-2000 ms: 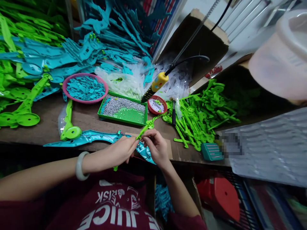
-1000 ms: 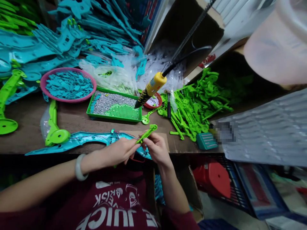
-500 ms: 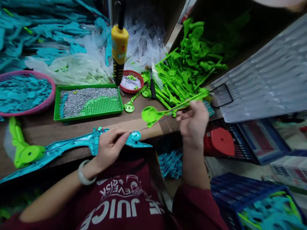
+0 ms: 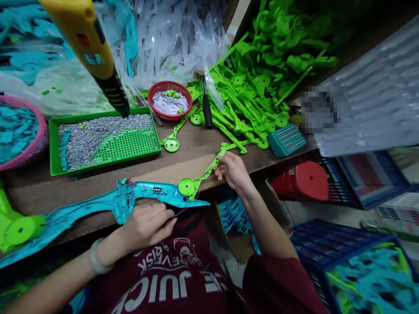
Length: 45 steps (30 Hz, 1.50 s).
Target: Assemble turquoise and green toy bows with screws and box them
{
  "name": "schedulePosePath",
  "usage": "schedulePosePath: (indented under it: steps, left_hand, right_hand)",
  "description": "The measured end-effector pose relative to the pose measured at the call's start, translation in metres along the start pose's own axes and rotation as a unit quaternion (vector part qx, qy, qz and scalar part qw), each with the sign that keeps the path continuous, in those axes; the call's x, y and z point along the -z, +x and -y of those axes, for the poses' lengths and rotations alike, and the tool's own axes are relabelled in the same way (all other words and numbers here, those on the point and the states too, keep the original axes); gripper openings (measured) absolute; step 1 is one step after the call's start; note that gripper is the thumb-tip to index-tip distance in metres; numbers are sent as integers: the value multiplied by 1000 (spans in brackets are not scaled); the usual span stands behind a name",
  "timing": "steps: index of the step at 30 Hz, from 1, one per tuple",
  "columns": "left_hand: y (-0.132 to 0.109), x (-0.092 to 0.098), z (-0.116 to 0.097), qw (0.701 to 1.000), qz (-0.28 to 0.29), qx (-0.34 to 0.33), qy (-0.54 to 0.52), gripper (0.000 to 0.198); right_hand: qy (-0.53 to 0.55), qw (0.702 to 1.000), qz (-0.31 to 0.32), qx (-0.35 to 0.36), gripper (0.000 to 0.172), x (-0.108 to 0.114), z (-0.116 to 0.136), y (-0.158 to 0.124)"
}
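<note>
A long turquoise plastic shell (image 4: 81, 205) lies along the table's front edge, open side up, with thin wires and a small metal part inside. My left hand (image 4: 149, 222) is at its near edge, fingers closed in a pinch on a thin red-and-blue wire (image 4: 185, 209). My right hand (image 4: 232, 172) grips a lime-green plastic arm (image 4: 206, 173). The arm's round disc end (image 4: 187, 187) lies over the shell's right part, by the pointed tip; whether it is seated there I cannot tell.
A yellow-and-black electric screwdriver (image 4: 94, 56) hangs over a green tray (image 4: 104, 163) of screws. Behind are a red basket (image 4: 170, 117), a black-handled hammer (image 4: 206, 107) and a lime-green parts heap (image 4: 242, 104). A teal box (image 4: 287, 140) stands right; a pink basket (image 4: 41, 135) left.
My right hand has brought the lime-green arm left and down, its disc now over the turquoise shell. My left hand has shifted down to the shell's near edge. The view has moved closer.
</note>
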State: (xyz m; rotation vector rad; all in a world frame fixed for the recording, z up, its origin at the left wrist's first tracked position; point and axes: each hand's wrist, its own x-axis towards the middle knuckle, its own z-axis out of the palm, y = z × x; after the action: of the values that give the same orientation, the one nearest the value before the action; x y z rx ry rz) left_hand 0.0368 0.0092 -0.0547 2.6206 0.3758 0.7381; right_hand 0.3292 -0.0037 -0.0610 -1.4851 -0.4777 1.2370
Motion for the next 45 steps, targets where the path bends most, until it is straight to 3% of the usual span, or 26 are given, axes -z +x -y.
schedulePosePath:
  steps: [4, 7, 11, 13, 15, 18, 21, 24, 26, 28, 31, 33, 34, 37, 42, 45]
  left_hand:
    - [4, 1, 4, 997, -53, -63, -11, 7]
    - [13, 4, 2, 989, -69, -104, -85, 7]
    - [24, 7, -2, 952, -25, -30, -303, 17]
    - [26, 5, -4, 943, -7, 24, -331, 22]
    - [24, 1, -7, 961, -19, 96, -260, 20]
    - [19, -5, -11, 984, -20, 168, -59, 10]
    - [17, -5, -14, 985, 16, 119, 120, 23]
    - [18, -5, -12, 984, 3, 71, 164, 13]
    - [19, -6, -8, 988, -17, 47, 145, 9]
    - [20, -9, -3, 992, -28, 21, 124, 11]
    - [20, -12, 4, 995, -26, -7, 100, 17]
    - [19, -13, 7, 996, -24, -6, 88, 17]
    - [19, -13, 8, 996, -26, 0, 82, 16]
    - [20, -13, 9, 997, -25, 3, 67, 14]
    - [26, -13, 9, 996, -7, -50, 69, 21]
    - [26, -11, 8, 995, -9, -47, 84, 22]
  right_hand:
    - [-14, 1000, 3, -7, 30, -2, -2, 1]
    - [-41, 999, 16, -7, 30, -6, -3, 3]
    - [-88, 996, 12, -6, 28, -9, -2, 4]
    - [-112, 994, 1, 1, 27, -10, -2, 3]
    - [-133, 991, -7, 7, 27, -11, -2, 3]
    - [-158, 987, -13, 18, 26, -12, -3, 2]
    - [-177, 984, -17, 24, 24, -11, -6, 4]
    - [-207, 976, -40, 56, 23, -11, -11, 2]
    - [-244, 952, -85, 165, 23, -11, -15, -3]
    - [-297, 899, -69, 316, 18, -12, -18, -13]
    - [-374, 795, 112, 464, 7, -13, -21, -27]
    - [-397, 750, 202, 489, 8, -12, -23, -32]
    - [-401, 742, 217, 492, 8, -11, -24, -32]
    - [-411, 732, 220, 497, 9, -8, -27, -30]
    - [-456, 676, 243, 526, 14, -6, -26, -25]
    - [-469, 664, 249, 526, 14, -8, -23, -25]
